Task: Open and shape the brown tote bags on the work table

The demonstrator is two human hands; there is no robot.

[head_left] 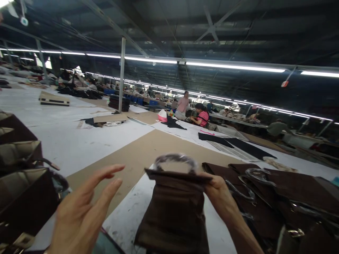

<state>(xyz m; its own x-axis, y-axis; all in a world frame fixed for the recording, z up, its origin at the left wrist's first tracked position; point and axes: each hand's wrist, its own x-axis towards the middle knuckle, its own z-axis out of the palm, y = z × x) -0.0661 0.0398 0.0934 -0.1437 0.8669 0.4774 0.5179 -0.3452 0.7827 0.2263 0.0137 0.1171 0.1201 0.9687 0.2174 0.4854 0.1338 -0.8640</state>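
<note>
Left hand (82, 208): nearest the lens, low at the near table edge; open wide, fingers spread, palm turned toward the bag, touching nothing; placed as if to meet the bag's free side.
Right hand (215, 187): closed on the top right corner of the brown bag, wrist running down to the lower right; grip at the rim keeps the bag upright and its mouth presented.
Brown bag (176, 211): held above the white table strip, between the two hands; dark fabric body hanging down from the rim, so weight carried by the right hand alone; base out of view or blurred, contact with table not determinable.
Handle (176, 160): curved, wrapped in clear film, standing up from the rim; blurred.
Table (79, 141): large white sheet with a tan board panel running diagonally through the middle; bag over the near part.
Flat bags (278, 190): pile of same brown material at the right edge, overlapping, handles wrapped; lying flat, just beside the right forearm.
Opened bags (23, 176): row at the left edge, standing with mouths open, pale lining showing; near the left hand.
Black pieces (233, 143): flat on the far part of the table.
People (202, 118): seated and standing at benches beyond the far edge, well apart.
</note>
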